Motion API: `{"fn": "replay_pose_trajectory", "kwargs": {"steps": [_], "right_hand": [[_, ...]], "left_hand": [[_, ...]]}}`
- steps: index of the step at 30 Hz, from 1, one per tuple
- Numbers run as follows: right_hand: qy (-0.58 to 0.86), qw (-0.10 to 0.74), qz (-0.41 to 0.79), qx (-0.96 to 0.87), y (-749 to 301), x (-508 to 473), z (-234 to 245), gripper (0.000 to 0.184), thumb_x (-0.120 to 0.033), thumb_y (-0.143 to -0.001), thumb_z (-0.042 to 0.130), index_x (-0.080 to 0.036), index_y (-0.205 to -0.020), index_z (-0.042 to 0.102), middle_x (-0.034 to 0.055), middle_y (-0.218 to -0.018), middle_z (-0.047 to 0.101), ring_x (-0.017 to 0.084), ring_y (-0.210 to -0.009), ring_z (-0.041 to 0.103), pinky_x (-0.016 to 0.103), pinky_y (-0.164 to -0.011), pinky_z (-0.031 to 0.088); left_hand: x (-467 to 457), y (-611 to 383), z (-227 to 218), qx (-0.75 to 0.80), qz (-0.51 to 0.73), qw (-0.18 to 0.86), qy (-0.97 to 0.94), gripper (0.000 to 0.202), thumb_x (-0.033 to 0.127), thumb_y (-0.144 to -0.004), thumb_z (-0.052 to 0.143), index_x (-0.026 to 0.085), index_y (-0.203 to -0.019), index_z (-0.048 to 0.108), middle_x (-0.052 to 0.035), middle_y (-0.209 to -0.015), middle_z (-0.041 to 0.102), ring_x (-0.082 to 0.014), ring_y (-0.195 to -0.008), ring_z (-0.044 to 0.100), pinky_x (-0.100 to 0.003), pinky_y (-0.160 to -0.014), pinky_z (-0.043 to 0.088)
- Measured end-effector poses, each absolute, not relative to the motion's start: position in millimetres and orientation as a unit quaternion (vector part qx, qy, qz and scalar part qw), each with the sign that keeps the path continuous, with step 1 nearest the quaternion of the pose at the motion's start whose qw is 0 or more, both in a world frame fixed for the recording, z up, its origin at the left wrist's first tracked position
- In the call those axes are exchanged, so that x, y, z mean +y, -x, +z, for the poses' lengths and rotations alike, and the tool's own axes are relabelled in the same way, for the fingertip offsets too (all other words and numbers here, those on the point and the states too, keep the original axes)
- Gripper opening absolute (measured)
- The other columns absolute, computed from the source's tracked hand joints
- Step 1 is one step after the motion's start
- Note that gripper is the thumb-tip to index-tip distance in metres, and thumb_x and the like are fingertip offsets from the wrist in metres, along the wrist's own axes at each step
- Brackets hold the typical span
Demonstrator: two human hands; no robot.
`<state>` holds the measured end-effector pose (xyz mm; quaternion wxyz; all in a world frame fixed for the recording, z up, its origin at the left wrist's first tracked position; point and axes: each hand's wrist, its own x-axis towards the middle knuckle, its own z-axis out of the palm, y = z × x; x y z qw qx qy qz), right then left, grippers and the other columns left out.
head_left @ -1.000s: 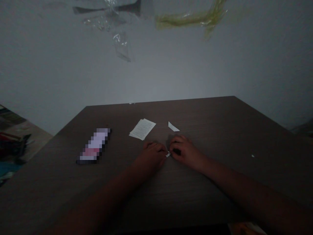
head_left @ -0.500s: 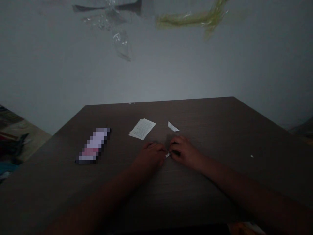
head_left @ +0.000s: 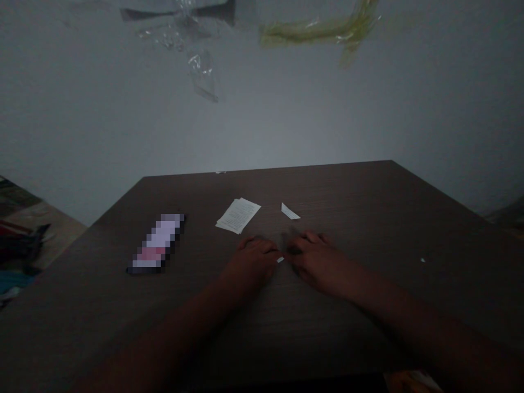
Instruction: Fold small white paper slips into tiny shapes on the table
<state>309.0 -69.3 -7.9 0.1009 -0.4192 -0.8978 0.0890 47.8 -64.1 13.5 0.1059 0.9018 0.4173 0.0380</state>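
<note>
A small folded piece of paper (head_left: 280,260) shows white between my two hands, low over the dark wooden table (head_left: 262,327). My left hand (head_left: 256,262) is curled, its fingertips closed at the left side of the paper. From the other side my right hand (head_left: 317,262) meets it, thumb and forefinger pressed at the paper's right end. Most of the paper is covered by my fingers. Beyond my hands lies a folded white paper strip with print (head_left: 290,212). A small stack of printed paper sheets (head_left: 238,215) rests to its left.
A phone (head_left: 158,243) with a blurred-out screen lies on the left of the table. Off to the right is a tiny white scrap (head_left: 423,260). The grey wall (head_left: 262,120) stands behind the table, with clear and yellow tape (head_left: 315,34) stuck on it.
My right hand has turned and flattened somewhat, its knuckles shifting slightly right. Less of the small paper shows between the hands. My left hand has hardly moved.
</note>
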Motion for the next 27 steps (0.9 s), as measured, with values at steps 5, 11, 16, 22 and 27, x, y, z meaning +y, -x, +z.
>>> {"fn": "replay_pose_trajectory", "kwargs": {"steps": [5, 11, 16, 22, 27], "right_hand": [[0.398, 0.122, 0.15, -0.897, -317.2, -58.7, 0.7, 0.019, -0.023, -0.115, 0.08, -0.032, -0.115, 0.097, 0.0123, -0.129, 0.086, 0.037, -0.125, 0.074, 0.058, -0.112, 0.061], [0.412, 0.139, 0.165, -0.885, -322.0, -33.1, 10.2, 0.019, -0.016, -0.112, 0.079, -0.026, -0.103, 0.093, 0.0088, -0.111, 0.084, 0.029, -0.107, 0.078, 0.046, -0.101, 0.061], [0.396, 0.134, 0.159, -0.895, -312.2, -34.8, 1.3, 0.012, -0.017, -0.11, 0.086, -0.025, -0.106, 0.093, 0.007, -0.109, 0.084, 0.027, -0.103, 0.077, 0.042, -0.097, 0.059], [0.398, 0.139, 0.173, -0.89, -305.1, -40.1, -4.1, 0.013, -0.014, -0.108, 0.087, -0.024, -0.104, 0.093, 0.0066, -0.109, 0.082, 0.024, -0.098, 0.076, 0.038, -0.091, 0.058], [0.41, 0.136, 0.17, -0.886, -303.5, -41.2, -3.0, 0.011, -0.015, -0.109, 0.085, -0.023, -0.105, 0.092, 0.0067, -0.109, 0.082, 0.024, -0.099, 0.076, 0.037, -0.088, 0.056]], "left_hand": [[-65.1, -45.3, 14.1, 0.41, 0.026, 0.095, -0.907, 0.049, 0.003, -0.117, 0.062, 0.029, -0.147, 0.09, -0.0074, -0.15, 0.09, -0.0325, -0.141, 0.085, -0.059, -0.143, 0.05], [-62.6, -40.0, 21.0, 0.348, 0.019, 0.118, -0.93, 0.055, -0.002, -0.111, 0.064, 0.026, -0.153, 0.086, -0.0103, -0.171, 0.083, -0.0321, -0.155, 0.081, -0.048, -0.137, 0.058], [-58.3, -35.6, 21.1, 0.302, 0.013, 0.14, -0.943, 0.048, -0.001, -0.11, 0.069, 0.022, -0.149, 0.085, -0.0136, -0.176, 0.079, -0.0311, -0.16, 0.079, -0.048, -0.141, 0.06], [-57.3, -34.6, 19.1, 0.301, 0.029, 0.154, -0.941, 0.053, -0.003, -0.108, 0.07, 0.022, -0.152, 0.086, -0.0124, -0.174, 0.081, -0.0291, -0.162, 0.078, -0.042, -0.143, 0.058], [-57.9, -34.4, 17.4, 0.293, 0.039, 0.148, -0.944, 0.055, -0.002, -0.107, 0.073, 0.023, -0.154, 0.085, -0.0129, -0.172, 0.081, -0.03, -0.16, 0.079, -0.045, -0.141, 0.059]]}}
